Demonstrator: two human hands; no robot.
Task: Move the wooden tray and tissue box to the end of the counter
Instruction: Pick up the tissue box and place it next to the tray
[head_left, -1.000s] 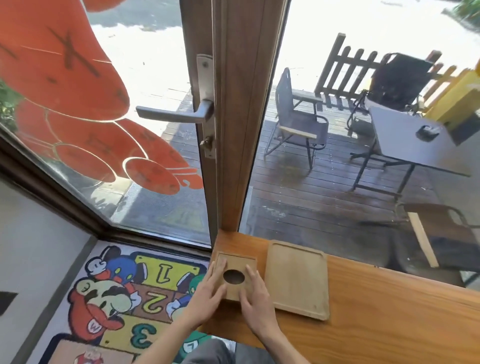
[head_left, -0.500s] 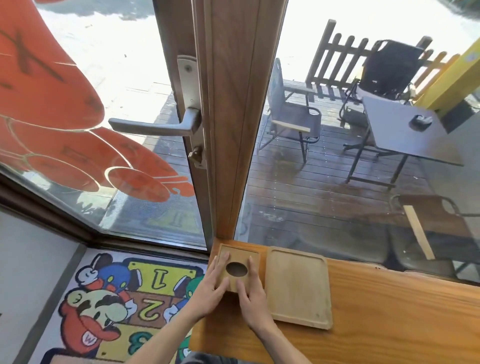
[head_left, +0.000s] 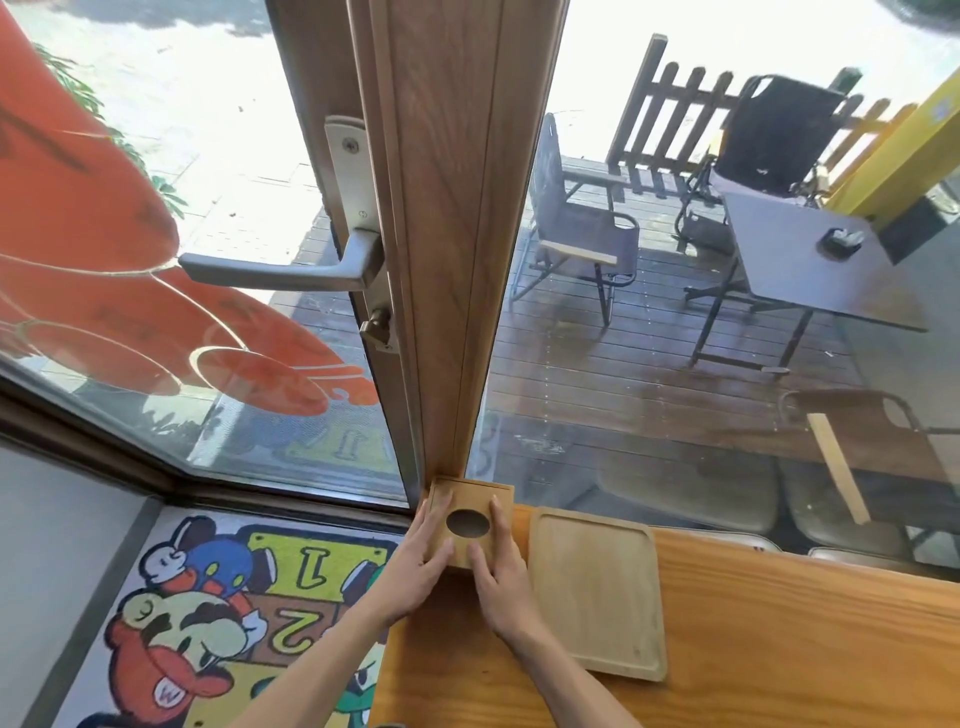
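Resting flat on the lid of the tissue box, both hands frame its dark oval opening at lower centre of the frame. The left hand lies on the box's left side, fingers extended and together; the right hand lies on the right side, likewise flat. Neither hand is curled around the box, so this is an open-palm press rather than a grasp.

The box sits in the far left corner of the counter, its far edge at the foot of the wooden door frame. The wooden tray lies just beside it to the right, flat on the counter, with a narrow gap between the two; whether they touch at the near corner cannot be told.

Judgement: both items appear to be at the counter's end, so the placing looks nearly done.

Risks:
- The box's left side lies close to the counter's left edge, above the cartoon floor mat; further leftward push could tip it off.
- Pressing with open palms only gives little control if the box skids.
- A rightward drag of the right hand could nudge the tray out of line.
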